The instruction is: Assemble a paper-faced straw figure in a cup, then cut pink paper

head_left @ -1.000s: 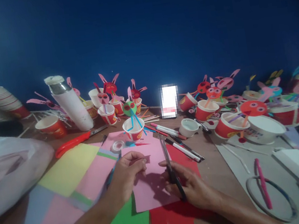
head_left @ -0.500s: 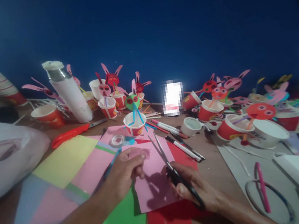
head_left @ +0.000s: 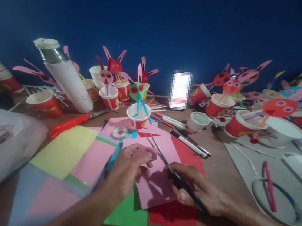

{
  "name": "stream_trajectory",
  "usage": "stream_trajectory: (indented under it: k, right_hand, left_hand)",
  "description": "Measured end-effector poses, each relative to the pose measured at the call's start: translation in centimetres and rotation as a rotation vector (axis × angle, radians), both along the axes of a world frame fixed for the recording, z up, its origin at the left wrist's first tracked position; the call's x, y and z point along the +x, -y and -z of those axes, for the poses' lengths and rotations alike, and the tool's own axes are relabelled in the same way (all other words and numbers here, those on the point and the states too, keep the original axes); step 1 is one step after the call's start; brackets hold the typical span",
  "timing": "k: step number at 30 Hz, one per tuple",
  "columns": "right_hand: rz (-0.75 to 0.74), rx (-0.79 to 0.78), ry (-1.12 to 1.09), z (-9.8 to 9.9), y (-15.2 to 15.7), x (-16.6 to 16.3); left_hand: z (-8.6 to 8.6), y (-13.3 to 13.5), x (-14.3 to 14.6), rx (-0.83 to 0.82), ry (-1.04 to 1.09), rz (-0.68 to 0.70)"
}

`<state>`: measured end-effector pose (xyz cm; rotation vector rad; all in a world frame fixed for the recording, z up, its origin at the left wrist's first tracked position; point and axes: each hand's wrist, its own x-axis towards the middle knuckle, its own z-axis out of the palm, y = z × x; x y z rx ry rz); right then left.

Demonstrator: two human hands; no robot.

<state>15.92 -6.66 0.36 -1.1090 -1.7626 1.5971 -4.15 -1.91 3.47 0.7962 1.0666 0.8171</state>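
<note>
Between the thumb and fingers of my left hand [head_left: 132, 166] is a small piece of pink paper [head_left: 153, 153], partly covered by the fingers. My right hand [head_left: 197, 185] is wrapped round the black handles of a pair of scissors [head_left: 161, 154]. The blades point up and away, slightly apart, with their tips just beyond the small pink piece. Below both hands lies a pink sheet [head_left: 151, 195]. It overlaps a green sheet [head_left: 126, 217] and a red sheet [head_left: 174, 216] on the table.
Paper cups with straw-and-paper animal figures stand at the back, among them a green-headed one [head_left: 137, 92]. At left are a white flask [head_left: 70, 83], a plastic bag [head_left: 6, 144] and a red-handled knife [head_left: 68, 125]. Markers [head_left: 189, 143] and a small white cup [head_left: 198, 121] lie right of centre.
The scissor blades have closed partway, and the small pink piece in my left hand has turned and shifted right towards them. The whole view has tilted slightly.
</note>
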Motion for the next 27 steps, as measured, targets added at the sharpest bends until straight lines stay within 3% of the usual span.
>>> stream_trajectory:
  k: [10, 27]
  right_hand:
    - [-0.035, 0.009, 0.023, -0.76, 0.12, -0.25]
    - [-0.038, -0.036, -0.005, -0.46, 0.25, -0.05]
  left_hand:
    - [0.69, 0.49, 0.35, 0.054, 0.059, -0.010]
    - [0.06, 0.89, 0.64, 0.037, 0.045, -0.034]
